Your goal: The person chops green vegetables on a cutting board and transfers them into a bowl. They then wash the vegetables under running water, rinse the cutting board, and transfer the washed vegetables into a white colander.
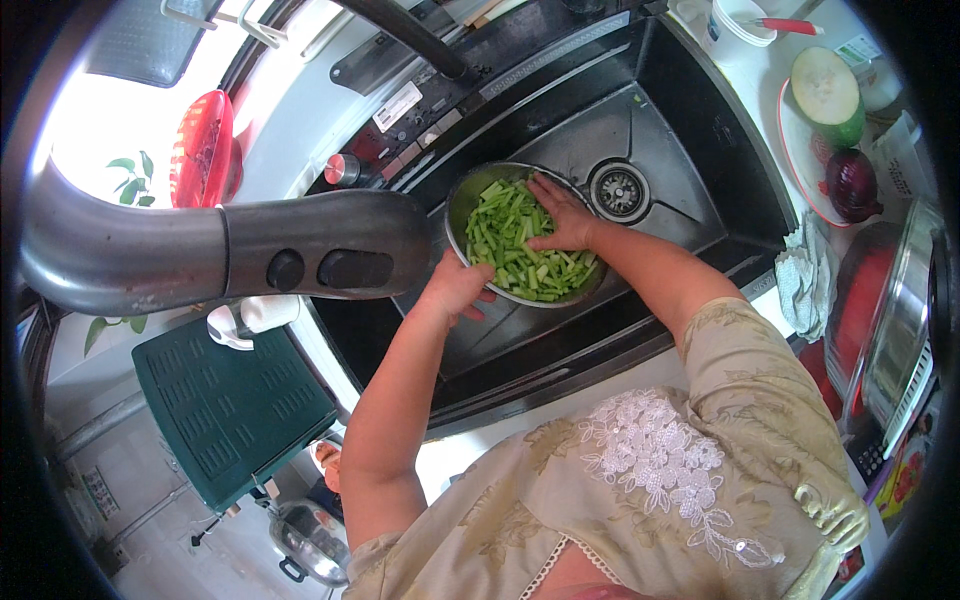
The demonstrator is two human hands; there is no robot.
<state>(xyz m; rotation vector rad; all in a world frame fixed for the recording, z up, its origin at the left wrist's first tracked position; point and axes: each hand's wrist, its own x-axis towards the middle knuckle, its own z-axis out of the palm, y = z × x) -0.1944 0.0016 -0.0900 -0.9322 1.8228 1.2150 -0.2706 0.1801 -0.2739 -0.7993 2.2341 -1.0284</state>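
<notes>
A metal bowl [454, 217] full of chopped green stalks [525, 240], which look like celery, is in the black sink [667, 142]. My left hand [459, 286] grips the near-left rim, its thumb over the edge and its fingers under the outside. Inside the far-right side of the bowl, my right hand [564, 217] lies on the stalks with its fingers apart. It covers some of the pieces and part of the rim. Just right of the bowl is the round drain strainer [619, 190]. The large dark faucet spout [322, 244] ends close to the bowl's left side.
At right stand a plate [796, 161] with a cut green-skinned gourd [829, 94] and a red onion [853, 184], a crumpled cloth [806, 277] and a white tub [739, 34]. A cleaver [382, 56] lies behind the sink. A red basket [202, 150] is at upper left.
</notes>
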